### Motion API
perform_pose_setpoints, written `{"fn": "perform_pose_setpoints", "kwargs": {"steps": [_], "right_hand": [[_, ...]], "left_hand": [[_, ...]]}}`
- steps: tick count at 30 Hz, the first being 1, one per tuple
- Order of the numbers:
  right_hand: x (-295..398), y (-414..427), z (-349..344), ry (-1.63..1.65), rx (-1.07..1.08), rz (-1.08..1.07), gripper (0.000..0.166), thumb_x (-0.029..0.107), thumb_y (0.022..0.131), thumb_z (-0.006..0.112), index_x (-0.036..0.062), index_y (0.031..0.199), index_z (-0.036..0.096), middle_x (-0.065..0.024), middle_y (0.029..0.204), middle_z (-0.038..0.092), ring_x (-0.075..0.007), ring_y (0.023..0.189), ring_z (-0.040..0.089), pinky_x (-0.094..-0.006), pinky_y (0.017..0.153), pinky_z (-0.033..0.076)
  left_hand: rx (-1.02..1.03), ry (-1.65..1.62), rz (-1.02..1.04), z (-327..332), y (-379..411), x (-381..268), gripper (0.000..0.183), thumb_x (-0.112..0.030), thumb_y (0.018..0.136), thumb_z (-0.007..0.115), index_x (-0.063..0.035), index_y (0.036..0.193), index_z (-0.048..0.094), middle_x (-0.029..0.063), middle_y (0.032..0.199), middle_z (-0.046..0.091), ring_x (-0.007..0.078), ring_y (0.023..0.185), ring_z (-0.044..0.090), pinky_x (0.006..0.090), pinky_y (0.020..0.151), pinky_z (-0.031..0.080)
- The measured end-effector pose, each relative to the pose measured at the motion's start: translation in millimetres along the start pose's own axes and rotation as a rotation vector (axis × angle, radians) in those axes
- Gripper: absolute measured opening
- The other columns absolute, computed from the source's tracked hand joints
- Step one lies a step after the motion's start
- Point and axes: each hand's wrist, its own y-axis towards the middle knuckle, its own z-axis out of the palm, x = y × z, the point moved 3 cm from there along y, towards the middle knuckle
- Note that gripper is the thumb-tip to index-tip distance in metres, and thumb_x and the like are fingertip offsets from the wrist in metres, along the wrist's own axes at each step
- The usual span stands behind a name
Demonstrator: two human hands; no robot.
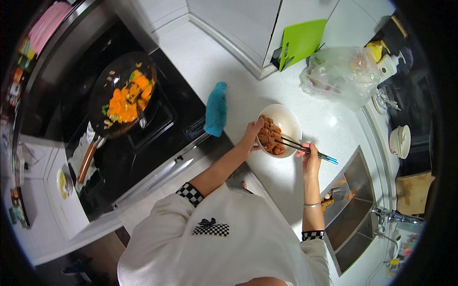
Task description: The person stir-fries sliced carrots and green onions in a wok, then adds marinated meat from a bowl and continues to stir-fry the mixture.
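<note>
My left hand [251, 137] grips the left rim of a white bowl [290, 123], thumb over the edge and fingers beneath it. Pieces of raw meat [269, 134] lie against the bowl's left side, which tilts that way. In my right hand [310, 157] is a pair of black chopsticks [298, 144] with blue ends; their tips touch the meat. To the left, a dark wok [98, 89] on the black cooktop [179, 103] holds sliced carrots [125, 105] with some green pieces. A metal utensil [141, 116] rests among the carrots.
A blue cloth [215, 109] lies by the cooktop's edge. The wok's wooden handle [87, 162] points towards me. At the back are a green cutting board [304, 41] and a filled plastic bag [340, 77]. A steel sink [349, 218] with a faucet [397, 216] lies right.
</note>
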Motion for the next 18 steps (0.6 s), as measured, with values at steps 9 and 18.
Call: {"fn": "perform_pose_setpoints", "kwargs": {"steps": [9, 18], "right_hand": [[73, -35, 3, -0.339, 0.403, -0.242, 0.014, 0.01, 0.086, 0.048, -0.0027, 0.084, 0.055, -0.0091, 0.075, 0.059, -0.0137, 0.067, 0.057, -0.0251, 0.066, 0.045], [61, -22, -18, -0.277, 0.36, -0.085, 0.013, 0.009, 0.085, 0.046, -0.0009, 0.078, 0.05, -0.0099, 0.068, 0.058, -0.0193, 0.059, 0.059, -0.0281, 0.059, 0.048]], "left_hand": [[-0.098, -0.109, 0.056, 26, -23, 37, 0.08, -0.068, 0.068, 0.047, -0.0096, 0.121, 0.031, 0.008, 0.117, 0.043, 0.0217, 0.104, 0.048, 0.0399, 0.085, 0.039], [0.067, -0.174, 0.264, 65, -64, 18, 0.073, -0.062, 0.076, 0.043, -0.0105, 0.126, 0.03, 0.0092, 0.123, 0.042, 0.0218, 0.11, 0.046, 0.0397, 0.089, 0.041]]}}
